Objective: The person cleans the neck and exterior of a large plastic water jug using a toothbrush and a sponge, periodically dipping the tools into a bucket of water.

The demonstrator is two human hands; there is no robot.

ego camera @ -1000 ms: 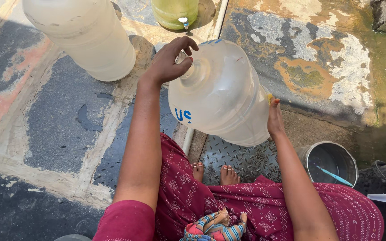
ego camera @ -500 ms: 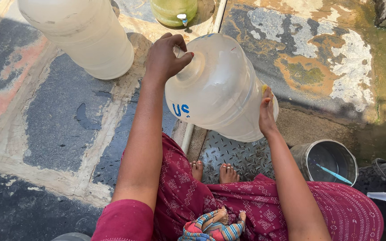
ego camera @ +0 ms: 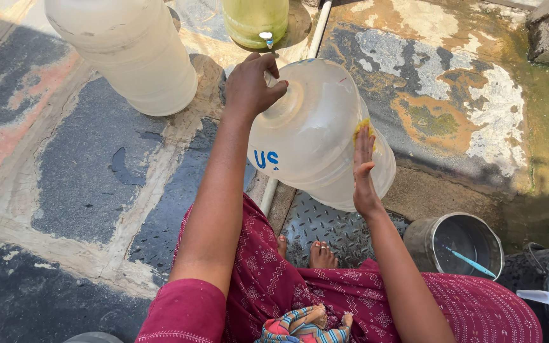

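While the big translucent water jug (ego camera: 316, 136) is lying tilted over the metal grate (ego camera: 325, 225), the left hand (ego camera: 249, 86) is clamping its neck and the right hand (ego camera: 363, 162) is pressing a yellow scrubber (ego camera: 362, 126) flat against its side, so scrubbing seems underway, and rotating the jug likely comes next.

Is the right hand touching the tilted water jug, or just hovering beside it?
Touching. The head view shows the right hand flat against the side of the tilted jug, a yellow scrubber at its fingertips, no gap visible.
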